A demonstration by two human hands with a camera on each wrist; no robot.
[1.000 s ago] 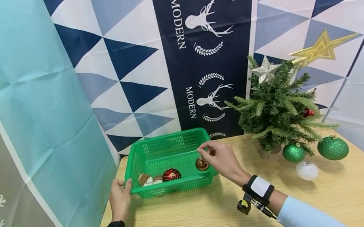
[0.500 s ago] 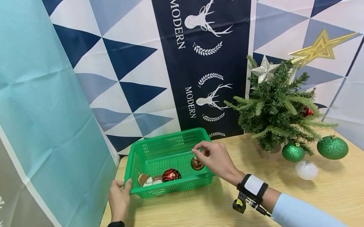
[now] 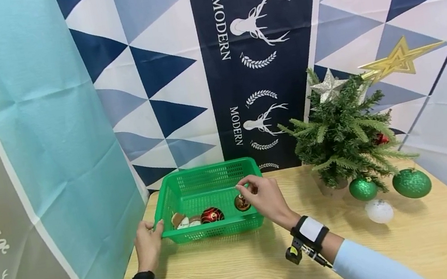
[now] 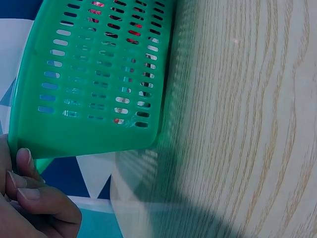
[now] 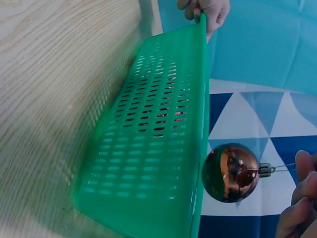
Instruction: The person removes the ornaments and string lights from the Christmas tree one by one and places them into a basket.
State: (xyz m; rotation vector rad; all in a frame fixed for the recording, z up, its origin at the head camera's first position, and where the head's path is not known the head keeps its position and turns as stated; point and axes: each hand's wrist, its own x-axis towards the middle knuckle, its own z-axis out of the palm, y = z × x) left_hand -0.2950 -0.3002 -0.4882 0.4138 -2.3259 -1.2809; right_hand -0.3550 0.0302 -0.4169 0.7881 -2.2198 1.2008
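Note:
A green plastic basket (image 3: 208,181) sits on the wooden table near the back left. My left hand (image 3: 148,243) grips its near left corner (image 4: 29,144). Pinched by its thin hanger in my right hand (image 3: 265,197), a shiny copper bauble (image 3: 242,202) hangs inside the basket's right end, just past the rim (image 5: 200,124). The bauble (image 5: 231,172) dangles free beside the basket wall. Inside the basket lie a red bauble (image 3: 211,215) and a small brown and white ornament (image 3: 180,221).
A small Christmas tree (image 3: 344,134) with a silver star and a gold star (image 3: 396,59) stands at the right. Two green baubles (image 3: 411,183) and a white one (image 3: 379,211) lie by its foot. Patterned cloth backdrops enclose the table on the left and behind.
My right hand has carried the copper bauble a little left and down, from over the basket's right rim to inside it. The left hand stays on the corner.

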